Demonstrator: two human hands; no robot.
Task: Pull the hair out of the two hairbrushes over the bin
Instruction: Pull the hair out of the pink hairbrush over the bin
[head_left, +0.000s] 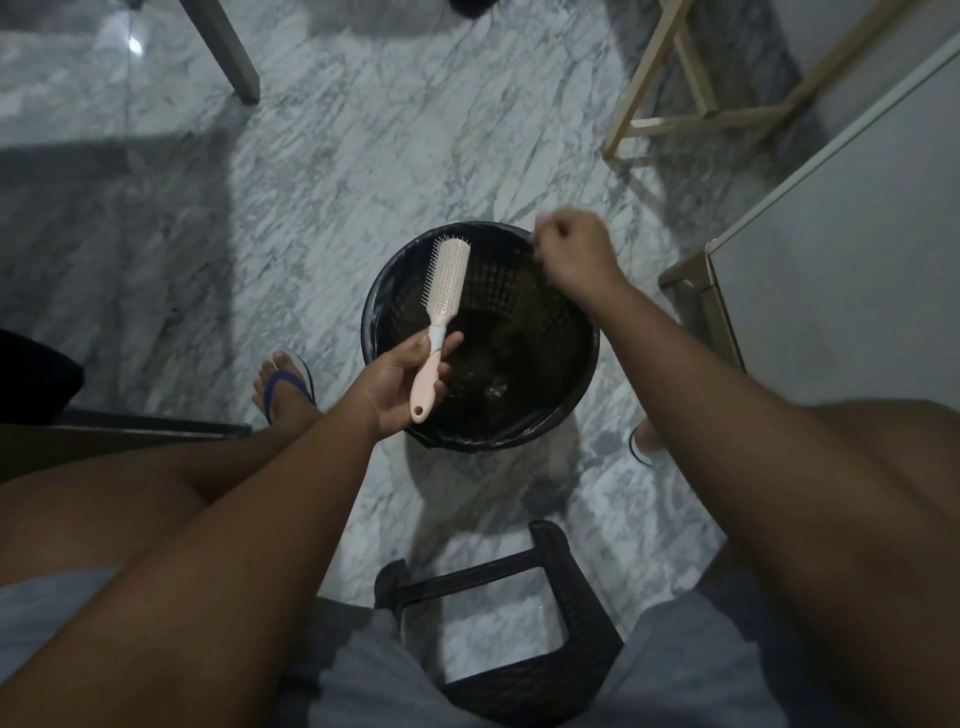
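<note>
No text, label, brand, number or sign is showing readably anywhere in this view.
</note>
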